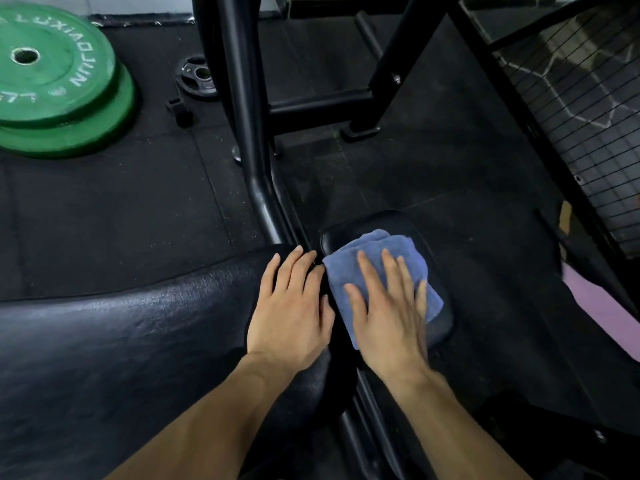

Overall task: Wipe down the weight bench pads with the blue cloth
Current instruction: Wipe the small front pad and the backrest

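Blue terry fabric, the folded blue cloth, is lying on the small black seat pad to the right of the frame rail, covering most of its top and leaving the far rim and the right edge bare. The right hand is pressing flat on the cloth, palm down, fingers spread wide and stretched forward rather than curled around anything; its outer edge is looking blurred. The left hand is resting just beside it on the end of the large black back pad, also flat and open, fingers together and pointing away from the person, with the fingertips reaching the pad's far corner. The two hands are lying close, separated by the narrow gap between the pads, where the dark metal frame tube is running up and away. Two green bumper plates are lying stacked on the black rubber floor at far left, well apart from the bench, and a small black iron plate is sitting near them beside the upright. A wire mesh panel is standing at right.
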